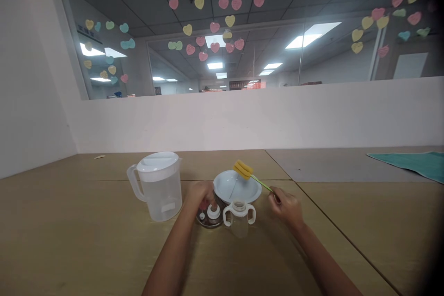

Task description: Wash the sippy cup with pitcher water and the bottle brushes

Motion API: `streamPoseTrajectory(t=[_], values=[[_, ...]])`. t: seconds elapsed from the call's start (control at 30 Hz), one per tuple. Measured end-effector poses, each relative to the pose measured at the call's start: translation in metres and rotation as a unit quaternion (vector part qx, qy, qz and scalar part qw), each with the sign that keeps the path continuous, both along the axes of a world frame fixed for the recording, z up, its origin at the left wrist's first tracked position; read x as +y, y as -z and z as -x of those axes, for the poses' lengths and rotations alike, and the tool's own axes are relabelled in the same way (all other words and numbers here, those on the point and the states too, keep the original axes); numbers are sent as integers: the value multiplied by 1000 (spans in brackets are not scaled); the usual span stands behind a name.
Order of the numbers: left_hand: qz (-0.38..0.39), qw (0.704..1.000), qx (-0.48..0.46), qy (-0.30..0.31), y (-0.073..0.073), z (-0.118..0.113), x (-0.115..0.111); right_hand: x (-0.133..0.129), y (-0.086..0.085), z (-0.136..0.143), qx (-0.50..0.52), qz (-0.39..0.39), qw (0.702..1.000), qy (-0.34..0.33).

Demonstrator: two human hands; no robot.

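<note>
My right hand [287, 207] is closed round the thin green handle of a bottle brush [243, 169]. The brush's yellow sponge head is raised over the far side of a white bowl [222, 185]. My left hand [201, 193] reaches down into a round metal dish [210, 226], its fingers curled among small bottle parts. A white bottle collar [213, 212] lies right under those fingertips; what they grip, if anything, is hidden. Between my hands stands a clear baby bottle [239, 224] with two white side handles and an uncovered mouth.
A translucent lidded pitcher [162, 194] stands to the left of my left hand, its handle facing left. A teal cloth [412, 164] lies at the far right of the table [104, 240]. A low white wall [243, 122] with a window above closes off the back.
</note>
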State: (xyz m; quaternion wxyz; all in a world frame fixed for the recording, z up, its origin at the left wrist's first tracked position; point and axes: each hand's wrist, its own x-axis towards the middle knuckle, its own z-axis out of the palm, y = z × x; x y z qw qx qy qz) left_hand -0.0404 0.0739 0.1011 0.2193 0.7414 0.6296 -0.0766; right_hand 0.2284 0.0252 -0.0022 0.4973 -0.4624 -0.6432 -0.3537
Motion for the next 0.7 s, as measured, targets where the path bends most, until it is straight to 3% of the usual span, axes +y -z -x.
streamPoseTrajectory(t=[0.17, 0.27, 0.3, 0.4, 0.53, 0.7], values=[[-45, 999, 0, 6, -27, -4, -22, -1, 0, 0, -2, -2, 1000, 7], [-40, 996, -52, 56, -40, -16, -46, 0, 0, -1, -7, -3, 1000, 11], [-37, 990, -82, 104, -41, -22, -54, 0, 0, -1, -8, -3, 1000, 13], [-87, 976, -23, 198, -38, -42, -72, 1, 1, -2, -8, -3, 1000, 13], [-157, 957, 75, 231, -28, -62, -75, 1, 0, -2, -7, -3, 1000, 4], [-155, 951, 78, 255, -22, -61, -64, -1, -3, -1, -16, -13, 1000, 4]])
